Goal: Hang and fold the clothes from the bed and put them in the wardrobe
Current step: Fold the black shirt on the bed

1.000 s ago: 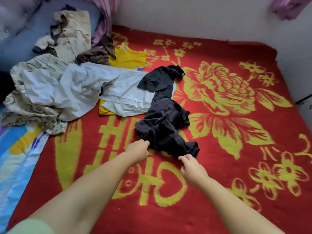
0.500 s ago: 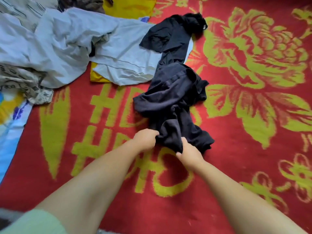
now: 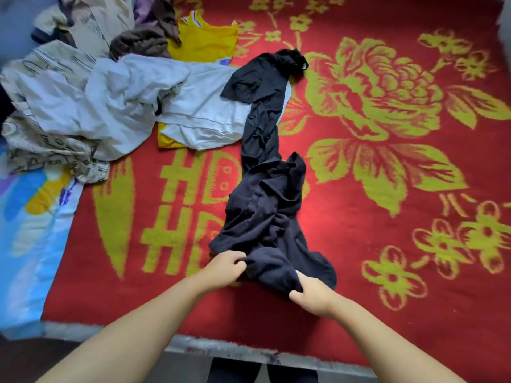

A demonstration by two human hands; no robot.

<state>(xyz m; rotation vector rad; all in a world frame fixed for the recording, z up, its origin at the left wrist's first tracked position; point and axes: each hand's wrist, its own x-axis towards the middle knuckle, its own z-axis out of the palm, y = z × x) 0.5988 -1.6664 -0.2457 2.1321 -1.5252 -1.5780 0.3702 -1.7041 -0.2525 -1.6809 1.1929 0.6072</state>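
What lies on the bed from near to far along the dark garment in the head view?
Right hand and left hand gripping the dark garment's near end → its bunched middle → its far end lying over the white cloth → yellow shirt beyond, all on the red blanket.

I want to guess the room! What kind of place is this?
Most likely a bedroom: a bed under a red flowered blanket, a heap of loose clothes, and two hands gripping a dark garment there.

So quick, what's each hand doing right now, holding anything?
Left hand: gripping the near edge of the dark garment.
Right hand: also gripping the dark garment, at its near end.
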